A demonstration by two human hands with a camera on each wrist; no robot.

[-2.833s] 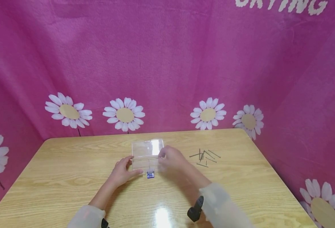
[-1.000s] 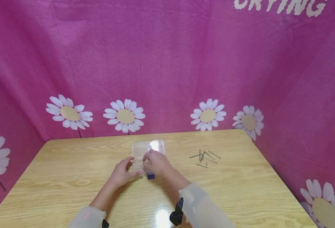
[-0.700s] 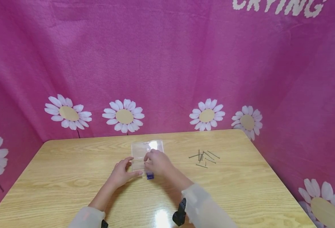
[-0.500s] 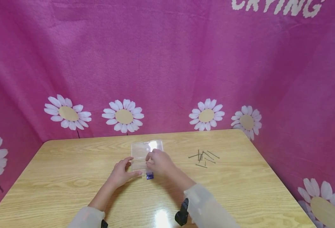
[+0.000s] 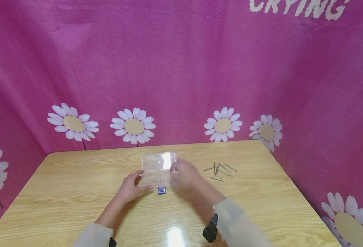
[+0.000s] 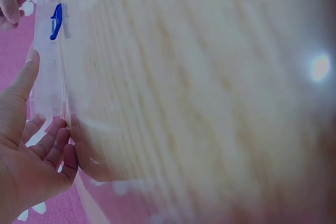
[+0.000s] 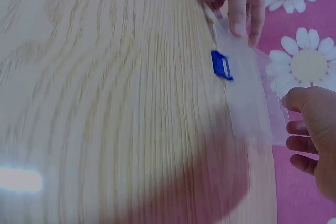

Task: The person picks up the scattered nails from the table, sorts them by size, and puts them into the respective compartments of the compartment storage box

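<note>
A clear plastic box [image 5: 150, 178] lies on the table with its lid [image 5: 151, 162] folded back and a blue latch [image 5: 161, 190] at the front. My left hand [image 5: 132, 188] grips the box's left end, thumb at the front edge and fingers near the hinge side. At the box's right end is my right hand [image 5: 185, 172], its fingers loosely bent; in the right wrist view that hand [image 7: 317, 135] shows nothing between thumb and fingers. A divider stands inside the box; any contents are too faint to make out.
Several thin nails [image 5: 216, 168] lie scattered on the wooden table [image 5: 85, 178] to the right of the box. A pink curtain [image 5: 181, 68] with daisies hangs behind the table and along its sides.
Half a second ago my right hand was over the middle of the box; it has moved right to the box's end, uncovering the right compartment. My left hand has stayed in place.
</note>
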